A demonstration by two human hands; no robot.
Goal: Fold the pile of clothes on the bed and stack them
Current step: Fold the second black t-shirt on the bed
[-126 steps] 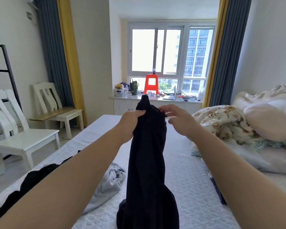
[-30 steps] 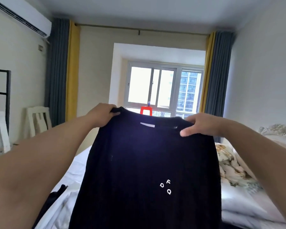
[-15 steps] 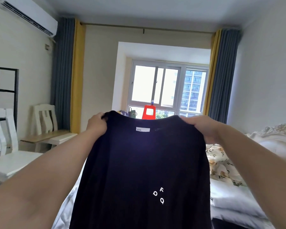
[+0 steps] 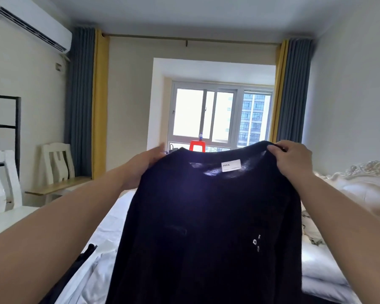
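Since half a second ago you've swung the black sweater rightward, its white neck label now facing you. Your right hand pinches the right shoulder with curled fingers; your left hand holds the left shoulder, fingers hidden behind the knit. It hangs in the air above the bed.

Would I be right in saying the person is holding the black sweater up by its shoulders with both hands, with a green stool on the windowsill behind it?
Not quite: the stool on the windowsill is red, not green, as the head view shows. The rest holds: the left hand and right hand hold the black sweater up by its shoulders.
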